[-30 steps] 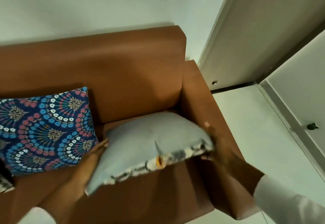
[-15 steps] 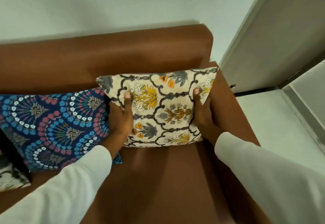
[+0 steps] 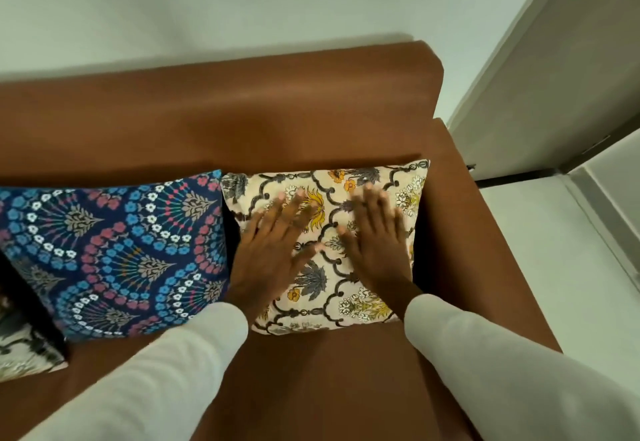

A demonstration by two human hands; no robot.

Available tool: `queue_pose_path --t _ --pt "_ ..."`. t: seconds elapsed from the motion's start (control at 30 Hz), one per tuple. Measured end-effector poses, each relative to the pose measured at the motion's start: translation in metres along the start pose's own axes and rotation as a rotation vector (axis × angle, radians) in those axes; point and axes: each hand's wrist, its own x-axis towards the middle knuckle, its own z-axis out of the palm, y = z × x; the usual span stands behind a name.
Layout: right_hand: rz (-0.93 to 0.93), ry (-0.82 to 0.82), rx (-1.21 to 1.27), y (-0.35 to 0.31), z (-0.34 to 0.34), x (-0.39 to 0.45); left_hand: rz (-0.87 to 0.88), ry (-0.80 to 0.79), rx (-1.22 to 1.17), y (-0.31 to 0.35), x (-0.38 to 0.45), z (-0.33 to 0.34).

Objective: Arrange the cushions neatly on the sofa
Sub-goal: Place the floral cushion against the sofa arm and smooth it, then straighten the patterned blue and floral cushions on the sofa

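A cream cushion [image 3: 332,288] with yellow and grey flowers leans upright against the backrest of the brown sofa [image 3: 242,108], at its right end beside the armrest. My left hand [image 3: 273,243] lies flat on the cushion's left half, fingers spread. My right hand [image 3: 374,236] lies flat on its right half, fingers spread too. Neither hand grips the fabric. A dark blue cushion [image 3: 117,250] with blue and pink fan patterns stands next to it on the left, touching it. A third cushion [image 3: 20,347], pale with dark marks, shows only partly at the left edge.
The sofa's right armrest [image 3: 485,250] runs along the cream cushion's side. Beyond it lie a pale tiled floor [image 3: 561,278] and a grey door [image 3: 571,70] standing by the wall. Bare brown seat [image 3: 329,381] stretches in front of the cushions.
The cream cushion went from lying with its grey back up to standing upright against the backrest. My hands left its side edges and now rest flat on its front.
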Motion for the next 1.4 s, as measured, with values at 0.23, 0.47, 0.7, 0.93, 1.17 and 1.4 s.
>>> queue_pose_path --t 0.23,0.47,0.7,0.93,1.17,1.4 --pt "0.781 0.109 0.731 0.037 0.0 -0.024 -0.359 0.172 -0.18 -0.038 0.012 -0.034" --pt "0.791 -0.054 0.801 0.026 -0.014 -0.026 -0.167 -0.081 -0.099 -0.032 0.05 -0.054" --pt "0.541 0.239 0.479 -0.006 -0.068 0.015 -0.42 0.317 -0.361 -0.028 -0.011 -0.054" --pt "0.413 0.248 0.217 -0.008 -0.067 0.044 -0.596 0.171 -0.389 -0.025 -0.034 -0.019" --pt "0.054 0.123 -0.041 -0.025 -0.013 -0.019 0.085 0.167 0.001 -0.005 -0.021 -0.008" --pt "0.422 0.051 0.043 0.009 -0.012 -0.01 -0.237 -0.02 -0.09 -0.038 -0.014 -0.006"
